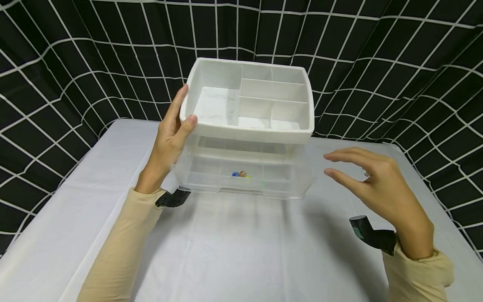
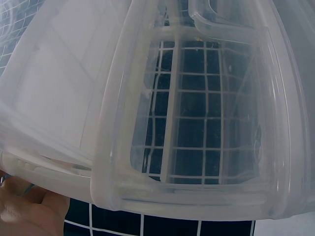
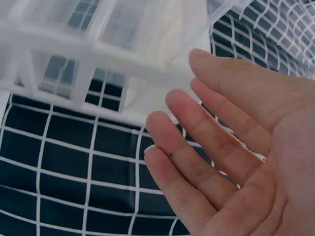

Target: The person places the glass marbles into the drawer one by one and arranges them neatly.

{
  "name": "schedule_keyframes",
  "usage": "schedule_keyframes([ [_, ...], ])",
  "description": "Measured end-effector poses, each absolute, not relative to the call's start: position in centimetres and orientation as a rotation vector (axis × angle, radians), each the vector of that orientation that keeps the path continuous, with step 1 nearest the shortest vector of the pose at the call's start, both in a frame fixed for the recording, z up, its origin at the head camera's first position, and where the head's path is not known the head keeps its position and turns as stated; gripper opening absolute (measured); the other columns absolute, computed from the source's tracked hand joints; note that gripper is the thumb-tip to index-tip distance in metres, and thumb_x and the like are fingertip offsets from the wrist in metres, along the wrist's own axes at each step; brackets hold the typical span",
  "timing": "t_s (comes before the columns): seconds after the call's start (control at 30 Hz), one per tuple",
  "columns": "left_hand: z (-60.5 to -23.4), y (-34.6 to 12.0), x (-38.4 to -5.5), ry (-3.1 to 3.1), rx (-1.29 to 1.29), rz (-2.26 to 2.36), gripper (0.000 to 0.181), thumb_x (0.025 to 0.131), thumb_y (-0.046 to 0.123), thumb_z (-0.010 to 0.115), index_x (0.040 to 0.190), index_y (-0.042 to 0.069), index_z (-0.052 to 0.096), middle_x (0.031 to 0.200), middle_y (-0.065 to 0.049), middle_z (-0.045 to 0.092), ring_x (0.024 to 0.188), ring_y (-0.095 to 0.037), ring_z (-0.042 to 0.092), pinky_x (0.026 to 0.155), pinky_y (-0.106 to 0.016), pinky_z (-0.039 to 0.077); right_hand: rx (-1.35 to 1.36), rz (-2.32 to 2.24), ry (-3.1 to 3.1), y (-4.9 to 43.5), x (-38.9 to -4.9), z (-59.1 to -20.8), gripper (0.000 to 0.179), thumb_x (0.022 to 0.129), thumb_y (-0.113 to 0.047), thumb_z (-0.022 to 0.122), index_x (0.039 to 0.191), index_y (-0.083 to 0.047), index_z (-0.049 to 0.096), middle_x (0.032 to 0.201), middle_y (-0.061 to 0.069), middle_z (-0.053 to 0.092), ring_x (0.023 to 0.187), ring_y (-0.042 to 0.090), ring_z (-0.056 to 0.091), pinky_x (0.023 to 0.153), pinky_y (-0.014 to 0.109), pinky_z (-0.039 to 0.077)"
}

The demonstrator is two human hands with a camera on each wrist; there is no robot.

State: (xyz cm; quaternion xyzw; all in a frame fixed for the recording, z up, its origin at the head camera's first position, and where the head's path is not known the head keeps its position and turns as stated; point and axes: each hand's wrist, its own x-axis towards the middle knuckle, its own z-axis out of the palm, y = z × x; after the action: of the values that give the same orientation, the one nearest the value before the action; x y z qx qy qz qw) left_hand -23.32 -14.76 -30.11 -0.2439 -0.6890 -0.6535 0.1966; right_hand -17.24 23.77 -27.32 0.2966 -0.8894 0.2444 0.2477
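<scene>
A white organizer [image 1: 249,131] with a divided top tray is in the middle of the head view. Below the tray, its clear plastic drawer [image 1: 203,184] sticks out toward me. Several small marbles [image 1: 242,173], blue, brown and yellow-green, show in the drawer. My left hand [image 1: 170,134] grips the organizer's left side, thumb over the front rim and fingers along the side. To the right, apart from the organizer, my right hand [image 1: 373,180] is raised with nothing in it. In the right wrist view its fingers [image 3: 197,162] are loosely bent near the blurred organizer.
A white cloth covers the table [image 1: 234,251], and shadows fall on it below the organizer and the right hand. Behind and at both sides hangs a black curtain [image 1: 377,50] with a white grid. Each wrist carries a black camera mount [image 1: 371,235].
</scene>
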Motion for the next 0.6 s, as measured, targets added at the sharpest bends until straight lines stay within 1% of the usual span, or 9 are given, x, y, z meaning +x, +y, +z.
schedule_keyframes([
  [0.03,-30.1,-14.7,-23.3,-1.929,-0.685,-1.832,0.062,0.101,0.006,0.046,0.159,0.012,0.023,0.159,-0.004,0.033,0.119,-0.019,0.051,0.096,-0.021,0.045,0.789,0.661,-2.434,24.0,-17.3,-27.4,0.039,0.073,0.002,0.083,0.108,-0.012,0.077,0.103,0.004,0.075,0.103,-0.017,0.052,0.066,0.010,0.038],
  [0.1,-30.1,-14.7,-23.3,-1.931,-0.684,-1.830,0.062,0.101,0.007,0.046,0.159,0.012,0.023,0.160,-0.003,0.032,0.119,-0.019,0.051,0.097,-0.020,0.045,0.764,0.652,-2.442,24.5,-17.6,-27.6,0.037,0.073,0.001,0.083,0.108,-0.012,0.077,0.102,0.004,0.075,0.102,-0.018,0.051,0.064,0.010,0.038],
  [0.2,-30.1,-14.7,-23.4,-1.930,-0.687,-1.829,0.062,0.101,0.006,0.046,0.159,0.012,0.023,0.160,-0.002,0.032,0.120,-0.020,0.050,0.097,-0.020,0.045,0.729,0.649,-2.456,25.2,-18.0,-27.8,0.035,0.075,0.000,0.083,0.107,-0.011,0.077,0.102,0.006,0.075,0.103,-0.021,0.050,0.063,0.008,0.041],
  [0.37,-30.2,-14.6,-23.4,-1.931,-0.697,-1.834,0.062,0.101,0.006,0.045,0.159,0.013,0.023,0.160,-0.002,0.032,0.118,-0.019,0.051,0.096,-0.021,0.046,0.662,0.654,-2.486,26.1,-18.7,-28.4,0.031,0.077,-0.003,0.082,0.106,-0.011,0.077,0.102,0.008,0.075,0.102,-0.024,0.048,0.064,0.005,0.041],
  [0.43,-30.2,-14.6,-23.4,-1.930,-0.693,-1.832,0.062,0.101,0.006,0.045,0.159,0.012,0.023,0.160,-0.003,0.032,0.118,-0.019,0.051,0.096,-0.020,0.046,0.635,0.655,-2.501,26.4,-19.1,-28.7,0.029,0.078,-0.005,0.081,0.106,-0.011,0.077,0.102,0.010,0.075,0.102,-0.025,0.047,0.066,0.004,0.040],
  [0.6,-30.2,-14.7,-23.4,-1.924,-0.685,-1.833,0.062,0.101,0.006,0.046,0.159,0.012,0.023,0.160,-0.003,0.032,0.120,-0.020,0.050,0.097,-0.020,0.046,0.576,0.696,-2.542,27.5,-20.2,-29.5,0.025,0.083,-0.009,0.079,0.108,-0.010,0.077,0.105,0.013,0.075,0.103,-0.026,0.045,0.081,-0.001,0.036],
])
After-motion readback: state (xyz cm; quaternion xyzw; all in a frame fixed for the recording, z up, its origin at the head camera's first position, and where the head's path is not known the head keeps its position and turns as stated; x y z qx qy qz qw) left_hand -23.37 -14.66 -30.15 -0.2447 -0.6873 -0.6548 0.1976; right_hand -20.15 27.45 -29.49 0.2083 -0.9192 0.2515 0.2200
